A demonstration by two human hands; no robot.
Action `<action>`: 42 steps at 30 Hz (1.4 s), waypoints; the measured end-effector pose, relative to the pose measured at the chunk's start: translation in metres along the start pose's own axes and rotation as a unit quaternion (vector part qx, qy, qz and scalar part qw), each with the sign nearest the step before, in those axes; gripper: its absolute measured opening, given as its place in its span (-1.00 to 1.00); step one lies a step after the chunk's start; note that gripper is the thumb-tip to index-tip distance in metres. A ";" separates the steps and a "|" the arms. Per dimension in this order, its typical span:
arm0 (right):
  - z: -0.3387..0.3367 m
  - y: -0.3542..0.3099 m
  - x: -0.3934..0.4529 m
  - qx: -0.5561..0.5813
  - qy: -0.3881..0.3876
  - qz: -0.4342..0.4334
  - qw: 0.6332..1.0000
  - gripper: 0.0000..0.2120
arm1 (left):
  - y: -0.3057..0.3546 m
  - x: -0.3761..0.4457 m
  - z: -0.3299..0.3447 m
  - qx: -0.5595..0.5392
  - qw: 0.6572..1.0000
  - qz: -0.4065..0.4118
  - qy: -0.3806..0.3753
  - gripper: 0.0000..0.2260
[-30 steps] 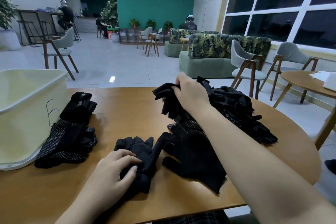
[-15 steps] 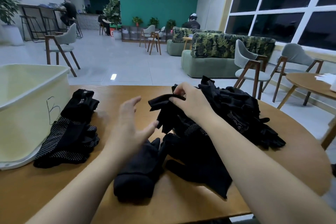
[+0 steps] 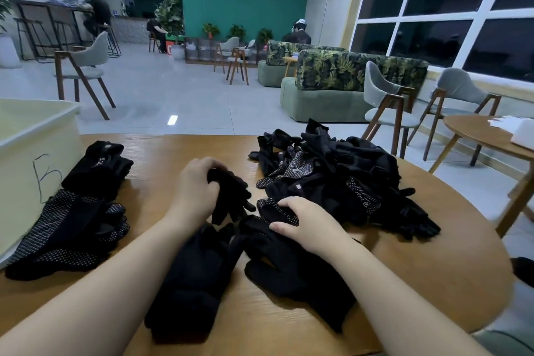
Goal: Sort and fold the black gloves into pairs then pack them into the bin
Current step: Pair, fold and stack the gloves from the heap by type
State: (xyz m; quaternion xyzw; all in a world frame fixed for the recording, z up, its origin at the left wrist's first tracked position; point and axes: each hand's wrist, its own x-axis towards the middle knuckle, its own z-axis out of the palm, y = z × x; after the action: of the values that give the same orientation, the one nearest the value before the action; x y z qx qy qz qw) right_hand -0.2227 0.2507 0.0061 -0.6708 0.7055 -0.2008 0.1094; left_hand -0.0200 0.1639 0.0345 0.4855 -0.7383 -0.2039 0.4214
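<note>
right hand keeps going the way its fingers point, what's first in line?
Judging loosely, the right hand points left and slightly away, so it would first meet the black glove gripped by the left hand; depth unclear.

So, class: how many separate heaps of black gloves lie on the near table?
3: a stack beside the bin, gloves under the hands, a pile at right. More may be hidden.
</note>
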 end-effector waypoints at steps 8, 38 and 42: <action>0.004 0.011 -0.002 -0.010 0.044 0.008 0.999 -0.64 | 0.003 0.036 -0.014 -0.035 0.989 -0.084 -0.116 -0.78; 0.006 0.022 -0.008 -0.112 0.086 0.088 0.986 -0.56 | -0.027 0.010 0.038 0.148 0.969 0.087 -0.177 -0.60; 0.007 0.021 -0.007 -0.115 0.072 0.118 0.984 -0.53 | -0.019 0.003 0.038 0.145 0.967 0.082 -0.193 -0.65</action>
State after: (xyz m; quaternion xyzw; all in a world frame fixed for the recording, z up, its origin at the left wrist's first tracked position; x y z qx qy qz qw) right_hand -0.2381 0.2575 -0.0101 -0.5746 0.8043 -0.1517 0.0038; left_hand -0.0408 0.1489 0.0010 0.4309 -0.8645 -0.1492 0.2113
